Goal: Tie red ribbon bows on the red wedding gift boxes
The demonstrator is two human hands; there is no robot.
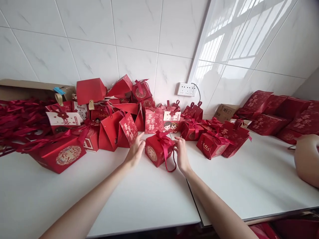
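Note:
A red gift box (156,151) with a gold round emblem and a crimson ribbon bow sits on the white table between my two hands. A dark red cord handle (171,170) hangs down its right front side. My left hand (135,152) is just left of the box, fingers apart, with a small gap to the box. On the other side, my right hand (181,154) has its fingers bent close to the box's right edge; whether they touch it I cannot tell. Behind the box stand a red patterned box (154,121) and a white-and-red box with cartoon figures (171,119).
Left are a large red box (58,157), stacked red boxes (91,91) and a heap of crimson ribbons (22,116). Several ribboned boxes (213,144) stand right, with red bags (267,124) beyond. A beige rounded object (307,161) is at the right edge; a power strip (186,89) is against the wall.

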